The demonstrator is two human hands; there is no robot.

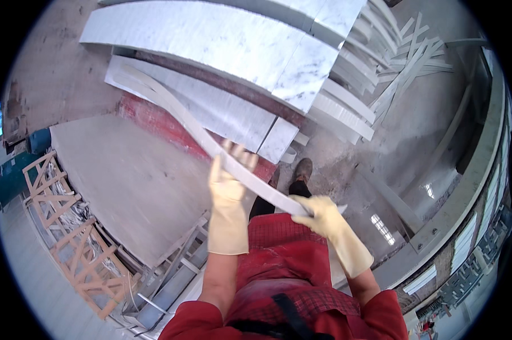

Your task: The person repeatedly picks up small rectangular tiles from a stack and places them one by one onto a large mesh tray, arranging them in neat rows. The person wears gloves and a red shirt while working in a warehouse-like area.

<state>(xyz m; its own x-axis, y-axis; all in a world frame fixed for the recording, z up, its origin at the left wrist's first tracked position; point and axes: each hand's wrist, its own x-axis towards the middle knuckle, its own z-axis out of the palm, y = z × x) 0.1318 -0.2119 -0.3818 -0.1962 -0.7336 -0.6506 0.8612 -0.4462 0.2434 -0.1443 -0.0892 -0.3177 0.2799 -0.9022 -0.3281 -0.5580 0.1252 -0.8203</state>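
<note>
A long, thin, curved pale stone strip (pixel 260 186) runs slantwise in front of me. My right hand (pixel 319 214), in a cream rubber glove, is closed round its near end. My left hand (pixel 228 180), in a matching glove, holds the strip partway along, with the strip lying across the palm between thumb and fingers; those fingertips are blurred. The strip's far end overlaps a white marble piece (pixel 193 101) in view; I cannot tell whether they touch. Beyond stands a larger curved white marble slab (pixel 210 42) with grey veins.
Several curved pale stone pieces (pixel 346 116) are stacked at the right, near a heap of thin strips (pixel 411 62) on the floor. A broad grey board (pixel 131 181) lies at left beside wooden crate frames (pixel 88 263). A long curved metal rail (pixel 465 209) bounds the right side.
</note>
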